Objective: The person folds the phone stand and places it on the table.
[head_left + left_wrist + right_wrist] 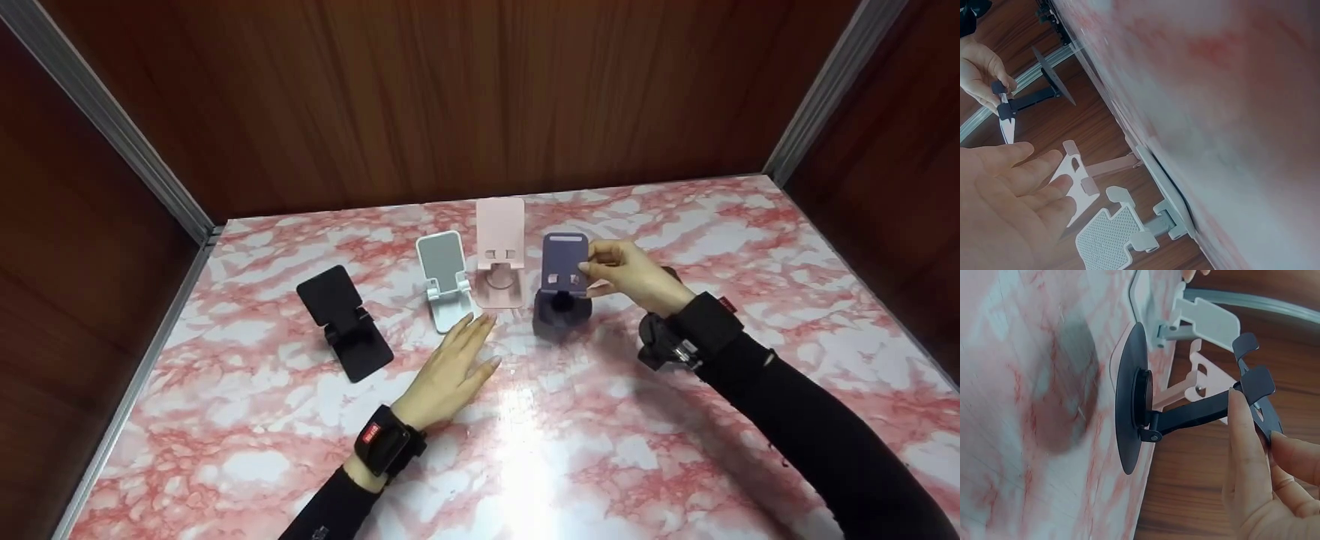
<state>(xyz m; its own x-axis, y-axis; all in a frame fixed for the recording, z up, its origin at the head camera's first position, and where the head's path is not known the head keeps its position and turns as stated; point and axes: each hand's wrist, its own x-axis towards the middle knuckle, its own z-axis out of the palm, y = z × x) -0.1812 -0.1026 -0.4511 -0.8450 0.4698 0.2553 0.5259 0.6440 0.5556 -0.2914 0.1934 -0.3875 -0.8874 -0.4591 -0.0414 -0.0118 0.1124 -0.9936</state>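
My right hand (637, 279) pinches the side edge of a dark purple phone stand (564, 255) between thumb and fingers. In the right wrist view, its round base (1129, 399) hangs above the table, its shadow falling apart from it. My left hand (446, 379) is held palm down with fingers extended and grasps nothing. Those fingertips lie just in front of a white phone stand (444, 262) with a grey pad. Between the white and purple stands, a pink phone stand (500, 225) stands upright at the back.
A black phone stand (360, 349) stands on the left, tilted back. All are on a red-and-white marbled table (255, 465). A brown wood-grain panel (450, 105) rises behind the table, with more panels at both sides and grey metal posts (840, 90) at the corners.
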